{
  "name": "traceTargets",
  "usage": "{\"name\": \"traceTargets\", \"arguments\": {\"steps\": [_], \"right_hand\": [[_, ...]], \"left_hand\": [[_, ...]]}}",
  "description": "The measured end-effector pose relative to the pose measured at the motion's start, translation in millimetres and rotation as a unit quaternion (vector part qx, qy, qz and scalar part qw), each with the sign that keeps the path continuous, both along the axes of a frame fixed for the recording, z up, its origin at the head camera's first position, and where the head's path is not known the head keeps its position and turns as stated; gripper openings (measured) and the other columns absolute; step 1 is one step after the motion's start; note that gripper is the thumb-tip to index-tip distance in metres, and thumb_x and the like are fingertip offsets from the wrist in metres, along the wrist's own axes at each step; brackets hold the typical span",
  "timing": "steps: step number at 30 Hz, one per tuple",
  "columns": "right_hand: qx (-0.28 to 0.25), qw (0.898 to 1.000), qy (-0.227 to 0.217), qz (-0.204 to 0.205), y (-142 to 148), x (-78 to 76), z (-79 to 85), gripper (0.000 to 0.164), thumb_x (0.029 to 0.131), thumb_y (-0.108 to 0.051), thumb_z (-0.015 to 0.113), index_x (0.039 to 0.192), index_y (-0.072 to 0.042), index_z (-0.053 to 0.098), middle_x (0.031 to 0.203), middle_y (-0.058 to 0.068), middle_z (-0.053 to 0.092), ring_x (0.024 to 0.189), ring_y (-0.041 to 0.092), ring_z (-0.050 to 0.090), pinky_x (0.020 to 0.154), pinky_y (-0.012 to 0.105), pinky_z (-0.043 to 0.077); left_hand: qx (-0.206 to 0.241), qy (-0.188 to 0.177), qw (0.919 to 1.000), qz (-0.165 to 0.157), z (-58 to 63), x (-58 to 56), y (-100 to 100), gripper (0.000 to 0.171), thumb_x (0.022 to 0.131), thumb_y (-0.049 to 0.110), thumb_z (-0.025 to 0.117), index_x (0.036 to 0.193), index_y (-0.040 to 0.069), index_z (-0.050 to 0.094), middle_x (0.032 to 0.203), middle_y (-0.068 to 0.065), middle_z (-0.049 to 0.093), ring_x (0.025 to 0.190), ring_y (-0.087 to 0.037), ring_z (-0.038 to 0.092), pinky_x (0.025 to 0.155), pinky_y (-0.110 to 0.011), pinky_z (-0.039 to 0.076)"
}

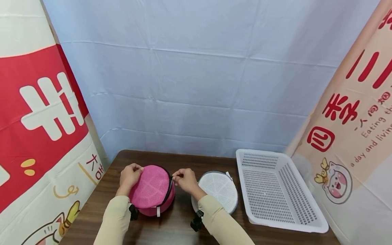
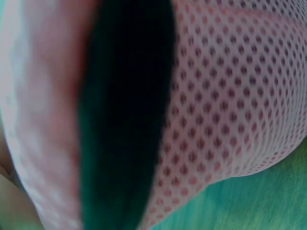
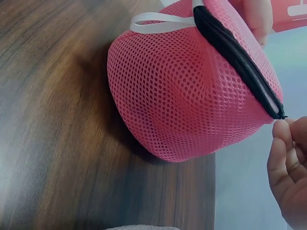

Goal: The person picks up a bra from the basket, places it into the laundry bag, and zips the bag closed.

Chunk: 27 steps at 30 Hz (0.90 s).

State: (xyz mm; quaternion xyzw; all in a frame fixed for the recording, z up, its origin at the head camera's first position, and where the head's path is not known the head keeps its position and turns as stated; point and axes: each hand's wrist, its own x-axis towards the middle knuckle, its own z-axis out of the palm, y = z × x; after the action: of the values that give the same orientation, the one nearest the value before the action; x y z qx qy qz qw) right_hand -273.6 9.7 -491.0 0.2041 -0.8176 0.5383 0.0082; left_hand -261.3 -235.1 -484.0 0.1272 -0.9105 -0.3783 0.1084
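Note:
A round pink mesh laundry bag point(image 1: 150, 187) stands on the table, with a black zipper point(image 3: 235, 57) along its upper edge and a white loop point(image 3: 163, 23) at its side. My left hand point(image 1: 130, 175) grips the far left part of its rim. At the zipper's right end, my right hand point(image 1: 185, 178) pinches the zipper pull between thumb and finger, as the right wrist view also shows. Pink mesh point(image 2: 225, 91) and a blurred dark band fill most of the left wrist view, and the left fingers are mostly hidden there.
A round white mesh bag point(image 1: 218, 190) with a grey edge lies to the right, partly under my right forearm. Further right is a white plastic basket point(image 1: 272, 223). The brown wooden table point(image 1: 174, 231) meets hanging cloths at the back and sides.

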Motion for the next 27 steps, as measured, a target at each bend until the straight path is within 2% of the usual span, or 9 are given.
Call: {"name": "traceTargets", "arguments": {"steps": [7,20,27], "right_hand": [[0.010,1.000,-0.006,-0.008,1.8,-0.4,0.6,0.007,0.084,0.002,0.064,0.080,-0.001,0.068,0.062,-0.001,0.060,0.049,0.008,0.056,0.048,0.023,0.048],[0.012,1.000,-0.016,-0.007,4.2,1.7,1.5,0.007,0.085,0.001,0.064,0.081,-0.002,0.068,0.064,0.000,0.061,0.050,0.009,0.057,0.049,0.023,0.048],[0.002,1.000,-0.012,-0.005,6.1,3.4,-1.8,0.006,0.085,0.000,0.064,0.082,-0.002,0.068,0.065,0.000,0.062,0.050,0.009,0.057,0.049,0.024,0.048]], "left_hand": [[0.001,-0.007,0.9999,0.011,1.6,0.8,2.3,0.018,0.091,0.024,0.058,0.092,0.006,0.063,0.086,-0.010,0.062,0.080,-0.030,0.055,0.066,-0.042,0.041],[0.025,0.011,0.9993,0.024,1.8,1.8,3.9,0.016,0.090,0.022,0.058,0.092,0.007,0.063,0.087,-0.009,0.062,0.081,-0.028,0.054,0.068,-0.043,0.041],[0.047,0.038,0.9960,0.066,-1.9,3.9,7.9,0.015,0.088,0.020,0.059,0.090,0.006,0.065,0.086,-0.011,0.061,0.083,-0.030,0.054,0.067,-0.041,0.039]]}}
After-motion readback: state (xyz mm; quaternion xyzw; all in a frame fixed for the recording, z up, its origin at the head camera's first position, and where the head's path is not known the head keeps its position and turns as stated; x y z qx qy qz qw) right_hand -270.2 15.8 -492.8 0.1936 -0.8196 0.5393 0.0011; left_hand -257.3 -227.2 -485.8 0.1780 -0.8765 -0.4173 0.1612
